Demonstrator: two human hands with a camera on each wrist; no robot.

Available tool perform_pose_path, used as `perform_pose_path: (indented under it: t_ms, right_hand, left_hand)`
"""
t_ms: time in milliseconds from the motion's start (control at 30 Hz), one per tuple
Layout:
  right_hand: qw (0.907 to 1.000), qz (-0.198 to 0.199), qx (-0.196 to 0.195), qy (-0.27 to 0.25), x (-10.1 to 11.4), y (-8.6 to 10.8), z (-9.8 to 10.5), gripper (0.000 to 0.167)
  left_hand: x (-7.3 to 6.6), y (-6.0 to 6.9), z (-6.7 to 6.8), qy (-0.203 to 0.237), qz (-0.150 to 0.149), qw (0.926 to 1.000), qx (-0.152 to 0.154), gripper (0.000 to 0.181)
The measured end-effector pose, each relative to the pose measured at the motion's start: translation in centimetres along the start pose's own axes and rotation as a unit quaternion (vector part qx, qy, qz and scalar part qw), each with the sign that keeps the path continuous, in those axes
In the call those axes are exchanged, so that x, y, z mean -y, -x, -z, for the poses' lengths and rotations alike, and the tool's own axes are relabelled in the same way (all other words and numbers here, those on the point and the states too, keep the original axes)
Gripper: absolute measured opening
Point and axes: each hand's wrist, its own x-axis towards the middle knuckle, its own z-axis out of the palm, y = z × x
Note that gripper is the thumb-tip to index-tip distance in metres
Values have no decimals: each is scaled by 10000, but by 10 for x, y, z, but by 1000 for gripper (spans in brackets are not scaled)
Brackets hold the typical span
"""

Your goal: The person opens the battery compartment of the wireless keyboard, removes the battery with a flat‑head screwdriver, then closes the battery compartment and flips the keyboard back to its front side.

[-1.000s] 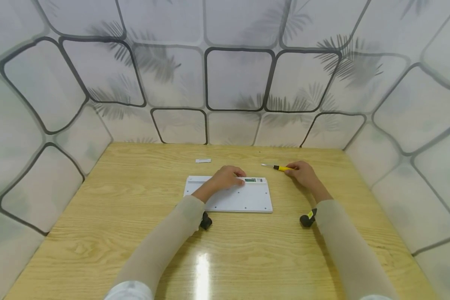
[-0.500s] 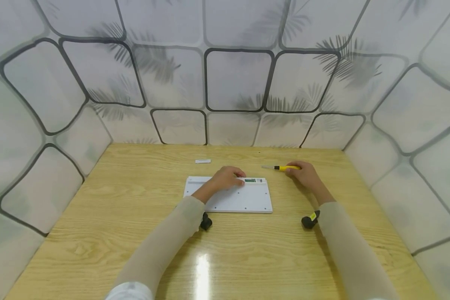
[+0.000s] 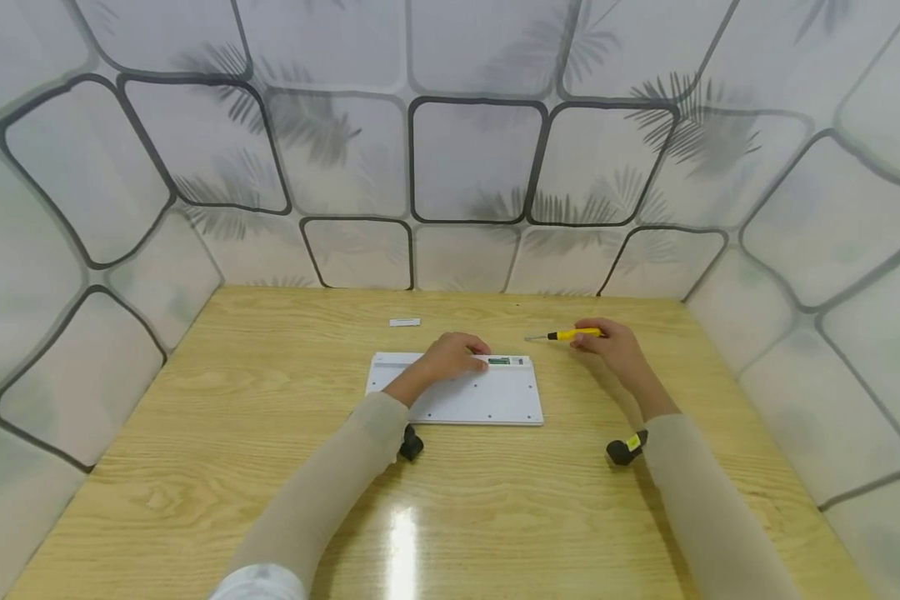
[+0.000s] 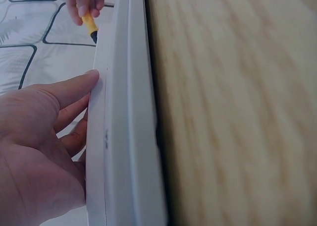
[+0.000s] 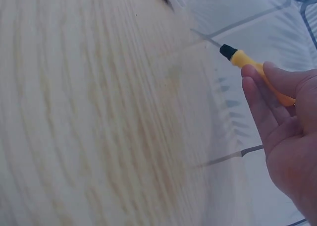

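Head view: L hand (image 3: 448, 357) grips upturned kybd (image 3: 487, 402); R hand (image 3: 609, 343) pinches screwdriver (image 3: 565, 336). Prob. tool prep; next likely needs tip at kybd.

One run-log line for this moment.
left hand: grips white panel, far edge | right hand: holds yellow screwdriver, tip clear of panel | white strip: on table beyond panel

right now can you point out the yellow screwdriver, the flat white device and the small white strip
yellow screwdriver (image 3: 566, 335): head view, on its yellow handle
flat white device (image 3: 477, 403): head view, on its bare flat face
small white strip (image 3: 405, 322): head view, middle of its upper face
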Motion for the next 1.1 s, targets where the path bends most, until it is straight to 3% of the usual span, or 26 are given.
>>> perform_pose_path:
  t_ms: [200, 433, 767, 1100]
  right_hand:
    - [9990, 312, -206, -262, 22, 12, -4, 40]
    - [9924, 769, -519, -810, 18, 7, -5, 37]
    - [9891, 1268, -736, -146, 31, 11, -14, 41]
    - [9843, 1502, -629, -685, 45, 14, -31, 40]
  left_hand:
    - [0, 1, 1, 11, -77, 10000, -20, 27]
    - [2, 0, 0, 35, -128, 9999, -48, 28]
    - [2, 0, 0, 78, -38, 10000, -26, 28]
    - [2, -1, -1, -5, -70, 10000, -68, 28]
